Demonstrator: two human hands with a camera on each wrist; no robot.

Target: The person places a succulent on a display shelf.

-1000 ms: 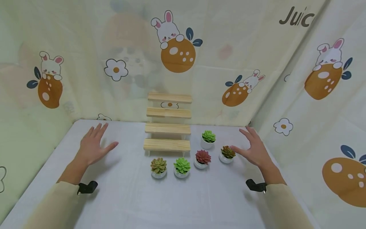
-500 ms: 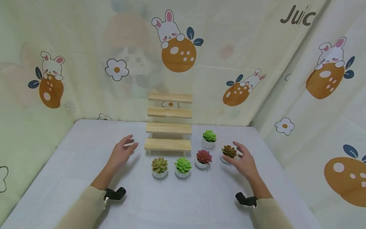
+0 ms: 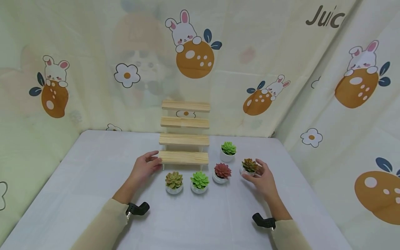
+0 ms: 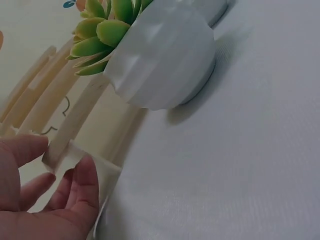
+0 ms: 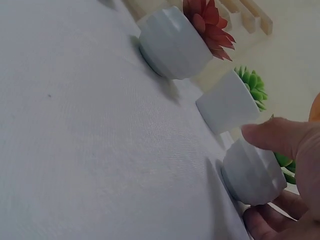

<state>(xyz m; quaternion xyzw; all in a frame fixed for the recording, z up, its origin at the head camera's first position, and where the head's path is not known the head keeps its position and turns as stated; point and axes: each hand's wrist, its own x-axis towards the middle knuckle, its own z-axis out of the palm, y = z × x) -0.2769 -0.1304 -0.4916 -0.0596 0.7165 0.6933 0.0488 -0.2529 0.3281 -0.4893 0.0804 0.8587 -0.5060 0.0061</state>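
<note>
My left hand (image 3: 145, 168) is at the left end of the lowest board of a tiered wooden display stand (image 3: 184, 158). In the left wrist view, its thumb and curled fingers (image 4: 86, 187) close around the board's end (image 4: 59, 152), beside the stand's pale leg. My right hand (image 3: 264, 180) grips the white pot of a brownish-green artificial succulent (image 3: 250, 165), which stands on the table. The right wrist view shows the thumb on one side of that pot (image 5: 252, 172) and fingers on the opposite side.
Before the stand are a yellowish-green succulent (image 3: 174, 180) and a bright green one (image 3: 199, 180). A red succulent (image 3: 222, 171) and another green one (image 3: 228, 149) stand to its right. Printed curtains (image 3: 218, 104) surround the white table (image 3: 200, 222).
My left hand has moved right, from the table's left side to the stand's lowest board. My right hand has come down and closed around the brownish-green succulent's pot.
</note>
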